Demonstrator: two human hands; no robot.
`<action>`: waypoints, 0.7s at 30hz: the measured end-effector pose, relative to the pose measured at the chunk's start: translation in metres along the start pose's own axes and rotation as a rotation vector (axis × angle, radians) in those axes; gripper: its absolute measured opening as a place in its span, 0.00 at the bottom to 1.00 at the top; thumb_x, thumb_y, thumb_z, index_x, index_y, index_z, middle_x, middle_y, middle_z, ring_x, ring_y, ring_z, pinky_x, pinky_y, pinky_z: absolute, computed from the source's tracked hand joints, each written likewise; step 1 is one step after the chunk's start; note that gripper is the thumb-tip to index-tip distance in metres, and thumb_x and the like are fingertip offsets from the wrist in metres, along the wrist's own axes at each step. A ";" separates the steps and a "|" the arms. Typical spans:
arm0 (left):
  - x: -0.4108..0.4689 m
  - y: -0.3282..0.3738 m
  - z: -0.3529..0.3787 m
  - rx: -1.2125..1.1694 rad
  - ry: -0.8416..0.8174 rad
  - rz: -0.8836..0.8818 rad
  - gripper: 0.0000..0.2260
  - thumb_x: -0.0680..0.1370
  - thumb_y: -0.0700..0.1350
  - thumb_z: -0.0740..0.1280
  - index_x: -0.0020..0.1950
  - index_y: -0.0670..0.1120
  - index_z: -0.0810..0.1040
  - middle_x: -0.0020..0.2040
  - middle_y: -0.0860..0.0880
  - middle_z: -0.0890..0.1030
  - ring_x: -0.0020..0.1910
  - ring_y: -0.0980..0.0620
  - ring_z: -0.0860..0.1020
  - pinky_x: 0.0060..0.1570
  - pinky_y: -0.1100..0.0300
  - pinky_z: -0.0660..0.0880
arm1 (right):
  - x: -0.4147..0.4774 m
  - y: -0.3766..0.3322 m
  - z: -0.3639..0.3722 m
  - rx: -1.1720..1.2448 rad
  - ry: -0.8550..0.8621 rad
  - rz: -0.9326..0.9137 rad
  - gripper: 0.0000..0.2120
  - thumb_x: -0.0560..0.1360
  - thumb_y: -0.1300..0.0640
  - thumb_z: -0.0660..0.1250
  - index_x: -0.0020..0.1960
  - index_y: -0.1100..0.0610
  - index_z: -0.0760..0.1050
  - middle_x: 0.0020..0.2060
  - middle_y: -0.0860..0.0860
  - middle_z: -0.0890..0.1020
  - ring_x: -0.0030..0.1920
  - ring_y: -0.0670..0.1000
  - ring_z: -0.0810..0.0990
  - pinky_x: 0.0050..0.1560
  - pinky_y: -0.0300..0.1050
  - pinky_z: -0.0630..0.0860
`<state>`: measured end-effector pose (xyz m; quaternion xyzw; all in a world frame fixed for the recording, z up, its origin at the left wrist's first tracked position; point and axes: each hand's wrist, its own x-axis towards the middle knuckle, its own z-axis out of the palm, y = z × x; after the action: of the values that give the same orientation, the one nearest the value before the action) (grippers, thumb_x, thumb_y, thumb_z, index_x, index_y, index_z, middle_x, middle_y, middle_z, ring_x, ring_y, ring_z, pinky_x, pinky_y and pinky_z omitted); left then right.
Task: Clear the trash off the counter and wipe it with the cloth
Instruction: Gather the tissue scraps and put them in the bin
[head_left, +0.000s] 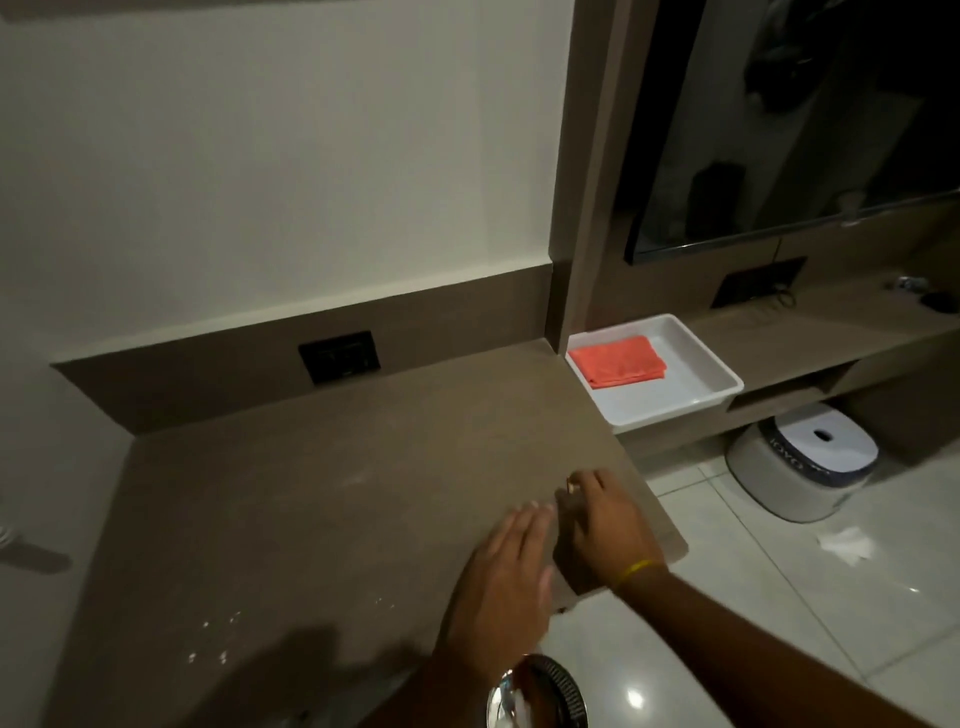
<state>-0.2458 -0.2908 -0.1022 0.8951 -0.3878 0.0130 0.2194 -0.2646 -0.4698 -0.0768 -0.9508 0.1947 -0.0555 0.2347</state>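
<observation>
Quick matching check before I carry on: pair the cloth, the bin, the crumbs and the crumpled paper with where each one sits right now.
Things:
1. cloth
2. bin
3. crumbs
4. crumpled paper

Places:
A. near front left of the counter
B. on the tiled floor, right of the counter
C. folded in the white tray
D. on the floor below the low shelf

Pairs: 1-C, 2-D, 3-A, 4-B

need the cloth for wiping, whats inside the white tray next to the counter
A folded orange cloth lies in the back left part of the white tray. The rest of the tray floor shows bare. Anything beneath the cloth is covered and cannot be seen.
</observation>
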 end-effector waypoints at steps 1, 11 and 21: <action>0.011 -0.006 -0.005 0.037 -0.048 -0.041 0.33 0.83 0.54 0.61 0.85 0.50 0.52 0.86 0.47 0.61 0.84 0.48 0.60 0.82 0.51 0.63 | 0.015 0.000 0.001 -0.054 -0.025 0.033 0.14 0.77 0.56 0.67 0.62 0.54 0.74 0.58 0.55 0.77 0.53 0.57 0.81 0.56 0.54 0.81; 0.042 -0.023 0.010 0.124 -0.276 -0.108 0.36 0.82 0.61 0.60 0.86 0.50 0.53 0.87 0.47 0.53 0.86 0.46 0.52 0.80 0.41 0.59 | 0.061 0.001 0.020 -0.237 -0.179 -0.017 0.10 0.75 0.57 0.67 0.53 0.62 0.78 0.51 0.63 0.79 0.50 0.67 0.81 0.52 0.54 0.78; 0.024 0.020 0.028 0.229 -0.387 0.175 0.35 0.82 0.55 0.62 0.85 0.50 0.51 0.87 0.47 0.53 0.86 0.45 0.53 0.80 0.35 0.60 | -0.079 0.021 0.038 0.126 0.097 0.232 0.09 0.72 0.61 0.66 0.48 0.50 0.70 0.43 0.50 0.76 0.41 0.52 0.77 0.40 0.47 0.77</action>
<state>-0.2475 -0.3306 -0.1156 0.8629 -0.4948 -0.0961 0.0361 -0.3370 -0.4395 -0.1209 -0.9014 0.3106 -0.0861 0.2893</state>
